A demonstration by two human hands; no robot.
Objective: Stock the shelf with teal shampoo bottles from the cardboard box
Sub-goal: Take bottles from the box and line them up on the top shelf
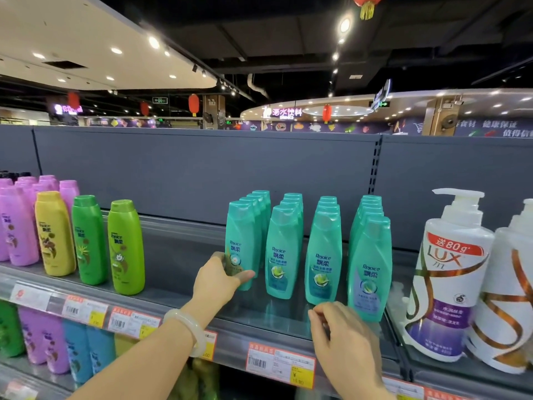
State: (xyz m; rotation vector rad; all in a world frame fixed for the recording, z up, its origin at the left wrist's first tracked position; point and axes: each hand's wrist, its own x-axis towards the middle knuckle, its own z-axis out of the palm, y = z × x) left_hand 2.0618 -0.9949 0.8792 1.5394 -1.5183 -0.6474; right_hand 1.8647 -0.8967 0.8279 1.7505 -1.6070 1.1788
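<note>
On the far left of the shelf (178, 246) stand pink bottles (17, 223), then a yellow bottle (54, 235) and two green bottles (106, 241), all upright with labels facing the aisle. After a bare gap come the teal shampoo bottles (317, 249) — four rows running front to back, each several deep, fronts lined up near the shelf edge so the labels read from the aisle. The person's left hand (219, 280), a pale bangle (187, 330) on the wrist, grips the lower body of the front bottle of the leftmost row (241, 226), thumb across its face; the judgement is that it is being seated or squared against its row. The right hand (343, 333) hovers low before the third and fourth rows, fingers loosely curled and holding nothing, likely ready to nudge a front bottle straight. Price tags (281, 368) hang along the shelf's front rail. At the right, beyond a divider, stand large white pump bottles (450, 269). The cardboard box is not in view, so how many bottles remain cannot be told.
</note>
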